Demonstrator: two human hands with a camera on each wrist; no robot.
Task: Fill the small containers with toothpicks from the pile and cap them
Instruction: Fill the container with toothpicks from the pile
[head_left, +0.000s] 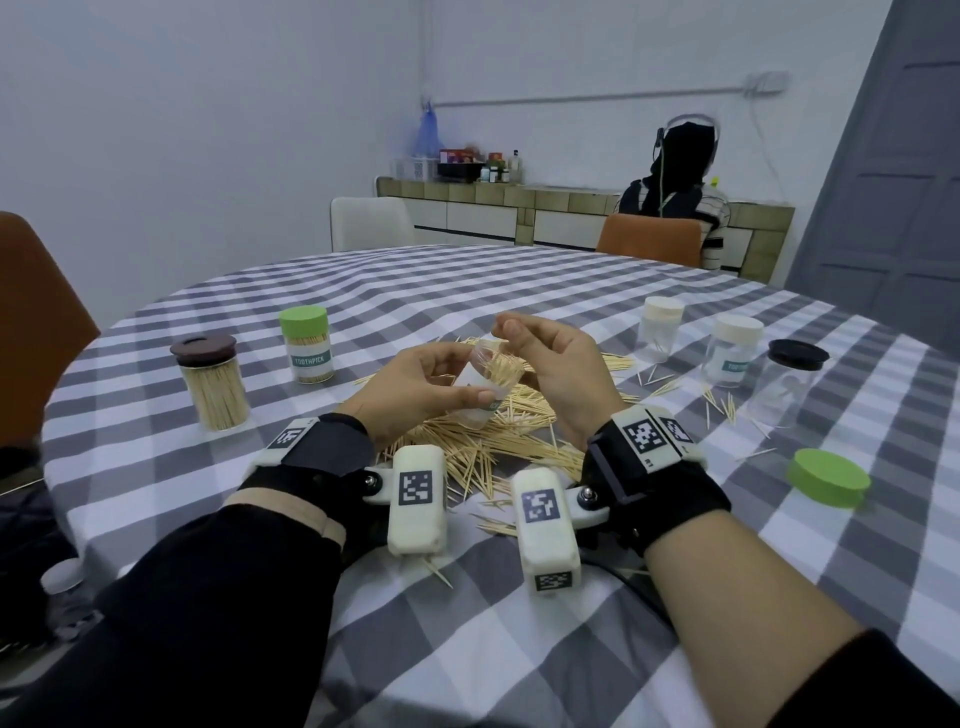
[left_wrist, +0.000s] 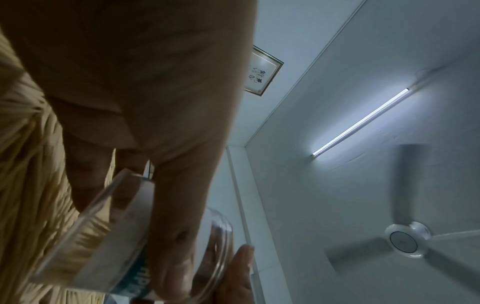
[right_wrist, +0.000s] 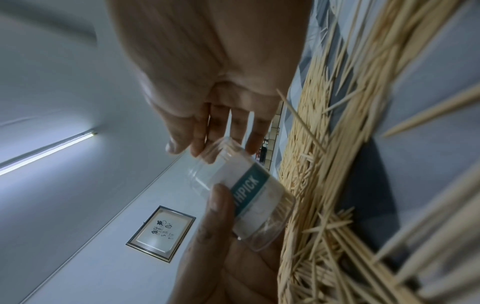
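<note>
My left hand (head_left: 431, 379) grips a small clear container (head_left: 480, 387) with a white and teal label and holds it tilted above the toothpick pile (head_left: 483, 447). Toothpicks show inside it. The left wrist view shows the thumb across that container (left_wrist: 124, 236). My right hand (head_left: 540, 353) is at the container's mouth, thumb and fingertips close together. From the right wrist, the fingers (right_wrist: 233, 123) reach straight to the rim of the container (right_wrist: 249, 191), and I see no toothpick between them. The loose green cap (head_left: 828, 478) lies on the cloth at the right.
On the checked tablecloth (head_left: 467, 623), a full green-capped container (head_left: 306, 345) and a full brown-lidded jar (head_left: 210, 382) stand at the left. Two cream-capped containers (head_left: 662, 327) and a black-lidded jar (head_left: 789, 379) stand at the right. A person (head_left: 680, 187) sits beyond the table.
</note>
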